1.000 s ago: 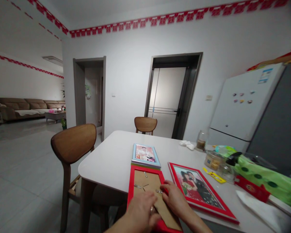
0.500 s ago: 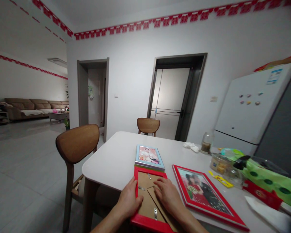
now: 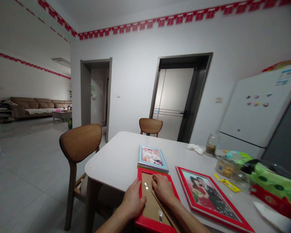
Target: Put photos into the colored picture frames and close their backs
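A red picture frame (image 3: 157,223) lies face down at the table's near edge, its brown backing board (image 3: 149,204) and several small metal clips showing. My left hand (image 3: 133,199) grips the frame's left side, thumb over the backing. Near the top of the backing, my right hand (image 3: 163,187) is closed, fingertips pinched at a small metal clip (image 3: 153,177) that they mostly cover. A brown stand leg (image 3: 165,208) runs slantwise under my right wrist. Just beyond lies a light-blue framed photo (image 3: 151,156), and to the right a larger red framed photo (image 3: 208,194), both face up.
On the white table (image 3: 111,161) stand a glass jar (image 3: 211,145), clear containers (image 3: 226,166) and a green bag (image 3: 271,181) at the right. Crumpled tissue (image 3: 195,149) and a yellow packet (image 3: 229,185) lie nearby. Wooden chairs (image 3: 82,142) stand at the left and far side.
My right hand has moved up the backing and its fingers have curled in at the top clip. My left hand stays on the frame's left side. The view has shifted slightly.
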Demonstrator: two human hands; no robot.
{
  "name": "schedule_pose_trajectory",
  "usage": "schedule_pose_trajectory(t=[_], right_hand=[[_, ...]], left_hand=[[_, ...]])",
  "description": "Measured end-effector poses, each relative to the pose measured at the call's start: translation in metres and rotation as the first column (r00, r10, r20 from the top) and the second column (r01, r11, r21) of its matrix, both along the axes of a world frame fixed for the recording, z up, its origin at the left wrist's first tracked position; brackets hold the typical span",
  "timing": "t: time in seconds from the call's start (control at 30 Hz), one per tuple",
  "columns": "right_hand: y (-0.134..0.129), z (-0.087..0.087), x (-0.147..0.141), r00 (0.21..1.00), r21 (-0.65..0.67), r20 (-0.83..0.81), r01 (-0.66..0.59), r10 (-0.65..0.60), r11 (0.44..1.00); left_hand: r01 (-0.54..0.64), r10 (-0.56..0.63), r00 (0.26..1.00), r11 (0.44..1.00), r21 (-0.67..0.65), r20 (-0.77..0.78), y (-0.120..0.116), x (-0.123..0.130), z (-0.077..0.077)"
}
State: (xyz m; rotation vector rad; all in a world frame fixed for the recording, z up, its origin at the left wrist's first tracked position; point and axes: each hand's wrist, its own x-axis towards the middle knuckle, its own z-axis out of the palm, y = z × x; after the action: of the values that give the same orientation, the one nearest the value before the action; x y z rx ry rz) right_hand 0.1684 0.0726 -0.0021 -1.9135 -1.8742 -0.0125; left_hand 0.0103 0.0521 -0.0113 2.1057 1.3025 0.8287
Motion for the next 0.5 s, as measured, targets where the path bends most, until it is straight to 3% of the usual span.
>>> schedule_pose_trajectory(t=[0.17,0.3,0.4,0.5], right_hand=[[0.007,0.000,0.005,0.998,-0.024,-0.007,-0.060,0.060,0.998],[-0.001,0.006,0.010,0.994,-0.026,-0.042,-0.103,0.101,0.994],[-0.024,0.014,0.022,0.956,-0.069,-0.184,-0.247,0.231,0.967],[-0.052,0.023,0.031,0.858,-0.180,-0.380,-0.435,0.345,0.882]], left_hand=[[-0.015,0.019,0.998,0.998,-0.066,0.061,-0.002,0.004,0.009],[0.009,-0.007,0.999,0.999,-0.031,0.054,0.001,0.006,0.010],[0.034,-0.035,0.998,0.999,0.020,0.044,0.004,0.006,0.007],[0.012,-0.012,1.000,1.000,0.023,0.028,0.005,0.007,0.004]])
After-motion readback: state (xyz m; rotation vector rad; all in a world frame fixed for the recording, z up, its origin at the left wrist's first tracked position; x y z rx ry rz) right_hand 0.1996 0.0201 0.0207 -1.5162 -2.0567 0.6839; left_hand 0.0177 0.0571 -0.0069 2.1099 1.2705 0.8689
